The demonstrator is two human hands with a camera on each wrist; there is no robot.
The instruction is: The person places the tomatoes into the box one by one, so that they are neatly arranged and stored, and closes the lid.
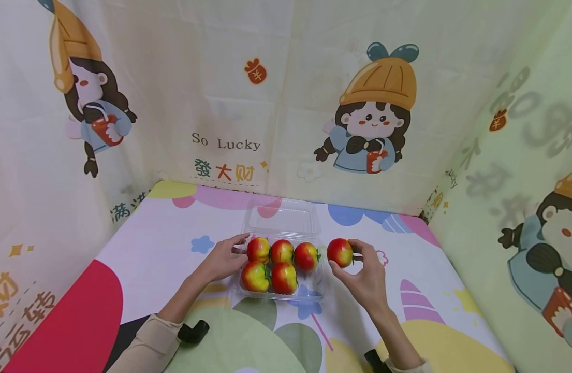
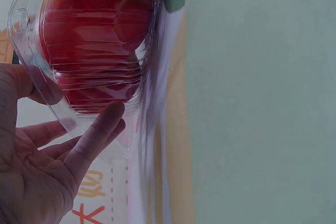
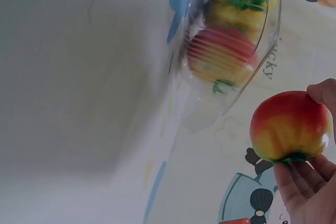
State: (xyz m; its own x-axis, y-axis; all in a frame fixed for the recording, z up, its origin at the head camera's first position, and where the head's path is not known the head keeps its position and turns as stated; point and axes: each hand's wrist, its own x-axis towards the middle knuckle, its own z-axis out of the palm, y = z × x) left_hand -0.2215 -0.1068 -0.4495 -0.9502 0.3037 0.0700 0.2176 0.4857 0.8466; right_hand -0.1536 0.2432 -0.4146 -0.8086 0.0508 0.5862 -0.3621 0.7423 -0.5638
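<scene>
A clear plastic clamshell box (image 1: pixel 309 296) lies on the table with its lid (image 1: pixel 286 216) folded back. Several round red-and-yellow fruits (image 1: pixel 282 252) with green leafy tops sit in it in two rows; the front right spot holds none. At the box's left side, my left hand (image 1: pixel 224 258) holds the edge, the thumb by the rim and fingertips against the ribbed wall (image 2: pixel 100 72). Just right of the box, my right hand (image 1: pixel 367 274) grips one more such fruit (image 3: pixel 289 127) between thumb and fingers, its green top turned toward the fingers in the right wrist view.
A patterned cloth (image 1: pixel 160 228) with coloured shapes covers the table. Printed fabric walls (image 1: pixel 286 103) rise behind it and on both sides. Black wrist mounts (image 1: pixel 193 332) sit at both forearms.
</scene>
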